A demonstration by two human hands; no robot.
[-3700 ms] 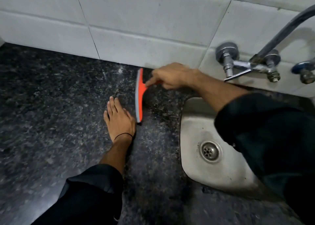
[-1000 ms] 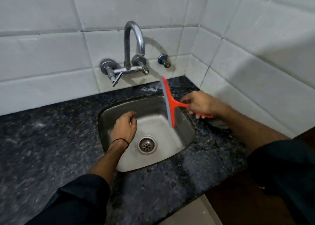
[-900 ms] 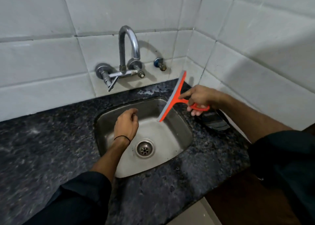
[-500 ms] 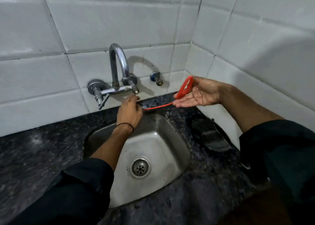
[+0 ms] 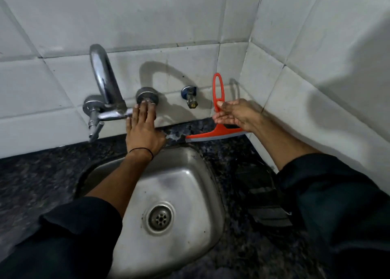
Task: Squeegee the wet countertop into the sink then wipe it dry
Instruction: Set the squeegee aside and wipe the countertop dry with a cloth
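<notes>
The orange squeegee [image 5: 213, 134] stands behind the steel sink [image 5: 185, 185], its grey blade down on the dark speckled countertop [image 5: 31, 173] and its loop handle upright against the wall tiles. My right hand [image 5: 234, 114] pinches the handle near its base. My left hand [image 5: 143, 128] reaches over the sink's back rim, fingers apart, fingertips touching the chrome tap body [image 5: 145, 97]. A small wet patch [image 5: 175, 134] glistens on the countertop between my two hands.
A curved chrome faucet [image 5: 101, 76] with a lever rises from the back wall, and a small blue-capped valve [image 5: 190, 95] sits beside it. White tiled walls meet in a corner at the right. A dark folded object [image 5: 261, 194] lies on the countertop right of the sink.
The squeegee has gone from lying flat behind the sink to standing upright with its blade on the countertop. My left hand has let go of the blade end and moved onto the tap.
</notes>
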